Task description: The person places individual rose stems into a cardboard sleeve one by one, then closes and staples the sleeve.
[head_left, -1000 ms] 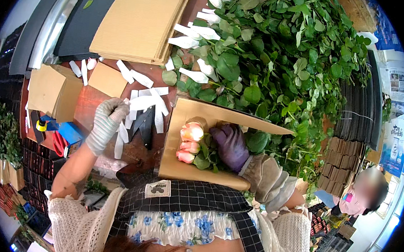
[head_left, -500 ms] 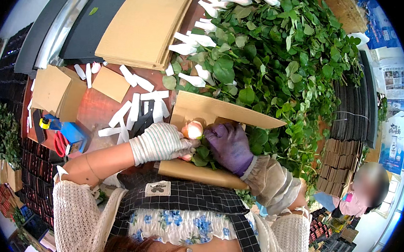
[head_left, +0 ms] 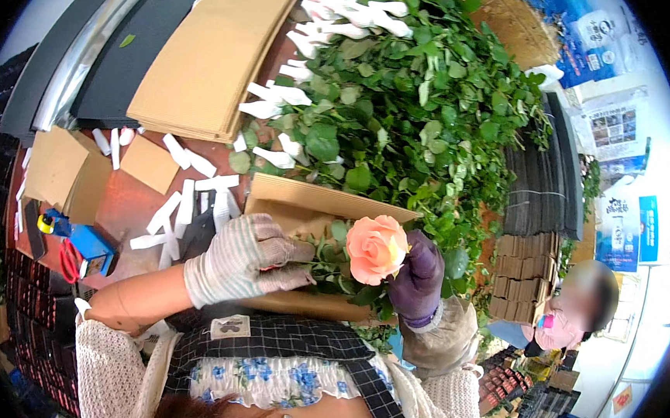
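A peach-pink rose (head_left: pixel 376 248) stands up in front of me, its leafy stem (head_left: pixel 329 264) running left. My right hand (head_left: pixel 417 275), in a purple glove, is shut on the stem just beside the bloom. My left hand (head_left: pixel 245 260), in a striped knit glove, pinches the same stem and its leaves further left. Both hands hover over a brown corrugated cardboard sheet (head_left: pixel 304 207) lying on the red-brown table (head_left: pixel 129 206). Whatever lies on the sheet under the hands is hidden.
A big heap of green rose stems (head_left: pixel 411 113) with white paper-sleeved buds fills the upper middle. Loose white sleeves (head_left: pixel 184 198) scatter left, beside a cardboard stack (head_left: pixel 206 52) and dark sheets (head_left: pixel 120 54). A blue tool (head_left: pixel 88 246) sits far left. Another person (head_left: pixel 572 311) is at right.
The rose has risen off the cardboard sheet and now faces me. My left hand came in from the white sleeves on the left and took hold of the stem.
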